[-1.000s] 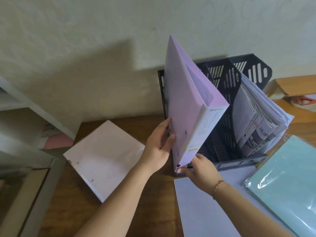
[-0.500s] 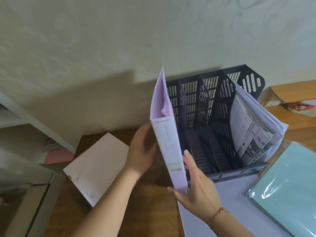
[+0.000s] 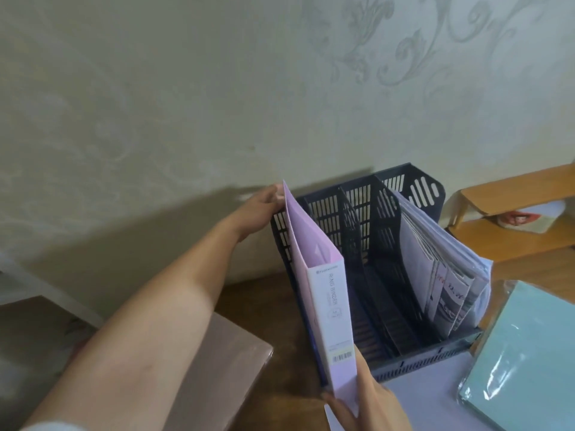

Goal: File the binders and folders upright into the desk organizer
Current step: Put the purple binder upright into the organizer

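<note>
A lilac ring binder (image 3: 326,309) is held upright in the leftmost slot of the dark desk organizer (image 3: 413,365).

The left arm is stretched forward, and the binder's far top corner is gripped by the left hand (image 3: 264,206) (its fingertips are hidden behind the cover, so how they lie cannot be told). The lower end of the spine is held by the right hand (image 3: 364,399), thumb on the left edge and fingers laid up along the right side, clamped on the binder. Four slots can be counted in the organizer: one is taken by the binder, two in the middle are seen bare, and the rightmost is filled by one leaning bundle of papers (image 3: 445,275). One pale pink folder (image 3: 211,368) is seen flat on the wooden desk (image 3: 292,368) at the left, one white folder (image 3: 432,396) flat at the front, and one teal folder (image 3: 522,353) in clear wrap at the right.
</note>
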Motion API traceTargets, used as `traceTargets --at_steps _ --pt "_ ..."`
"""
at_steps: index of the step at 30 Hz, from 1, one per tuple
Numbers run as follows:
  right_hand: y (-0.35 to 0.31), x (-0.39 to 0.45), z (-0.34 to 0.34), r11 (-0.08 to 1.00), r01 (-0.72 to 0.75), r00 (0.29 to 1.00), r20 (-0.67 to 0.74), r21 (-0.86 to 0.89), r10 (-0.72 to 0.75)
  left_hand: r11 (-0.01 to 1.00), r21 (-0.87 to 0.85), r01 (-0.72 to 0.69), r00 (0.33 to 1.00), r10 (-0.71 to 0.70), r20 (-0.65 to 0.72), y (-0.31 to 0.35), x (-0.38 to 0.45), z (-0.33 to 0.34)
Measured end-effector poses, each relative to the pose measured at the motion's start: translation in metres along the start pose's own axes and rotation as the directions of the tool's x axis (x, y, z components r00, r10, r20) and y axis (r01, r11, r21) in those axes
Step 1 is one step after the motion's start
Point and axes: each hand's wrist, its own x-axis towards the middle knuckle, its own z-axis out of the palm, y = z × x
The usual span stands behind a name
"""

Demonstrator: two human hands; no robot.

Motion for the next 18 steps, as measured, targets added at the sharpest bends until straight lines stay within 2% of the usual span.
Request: traceTargets --at_steps 4,7,10,14,16,18 --pt "0.003 0.003 -0.016 0.999 -0.034 0.999 0.024 -0.031 0.035 1.000 -0.012 0.010 1.000 -0.010 0.018 -0.007 -0.005 0.005" --pt "-0.001 -0.002 -0.034 0.998 -0.065 0.996 0.065 0.023 0.064 0.996 0.003 -0.093 0.995 0.092 0.028 -0.012 -0.016 0.008" --pt "0.001 -0.013 -0.043 0.997 -0.066 0.994 0.080 -0.045 0.069 0.989 0.000 -0.150 0.989 0.150 0.004 -0.018 -0.025 0.009" --pt "-0.001 -0.021 -0.053 0.987 -0.009 0.999 0.029 -0.159 0.013 0.985 -0.020 -0.172 0.977 0.168 -0.134 -0.006 -0.029 0.002" --pt "-0.009 -0.017 -0.059 0.987 0.040 0.997 -0.058 -0.153 -0.049 0.978 -0.036 -0.203 0.959 0.191 -0.210 0.008 -0.027 -0.007" --pt "-0.014 -0.010 -0.062 0.989 0.109 0.980 -0.157 -0.101 -0.124 0.965 -0.131 -0.227 0.951 0.190 -0.244 0.024 -0.024 -0.016"
